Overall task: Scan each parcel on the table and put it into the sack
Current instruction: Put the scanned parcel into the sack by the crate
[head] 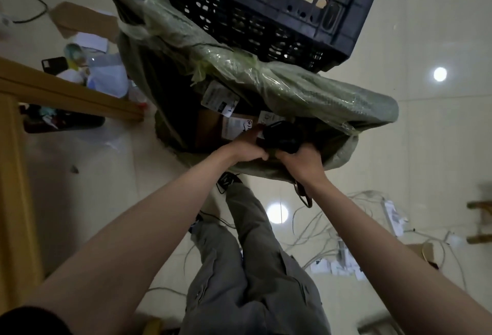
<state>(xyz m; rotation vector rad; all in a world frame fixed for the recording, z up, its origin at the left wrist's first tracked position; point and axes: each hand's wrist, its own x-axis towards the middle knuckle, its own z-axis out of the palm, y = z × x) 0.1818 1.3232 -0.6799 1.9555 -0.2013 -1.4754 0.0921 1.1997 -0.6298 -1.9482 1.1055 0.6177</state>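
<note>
Legible text: none. White shipping labels (220, 99) on the parcels inside the sack (292, 89) carry printed blocks and dark handwritten marks, all too blurred to read. A third label (269, 117) bears a scribble, likewise unreadable.

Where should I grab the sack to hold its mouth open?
Grip the sack's rolled rim on the near edge, from above, beside the left hand and right hand: the roll is thick and the far rim lies against the crate.
</note>
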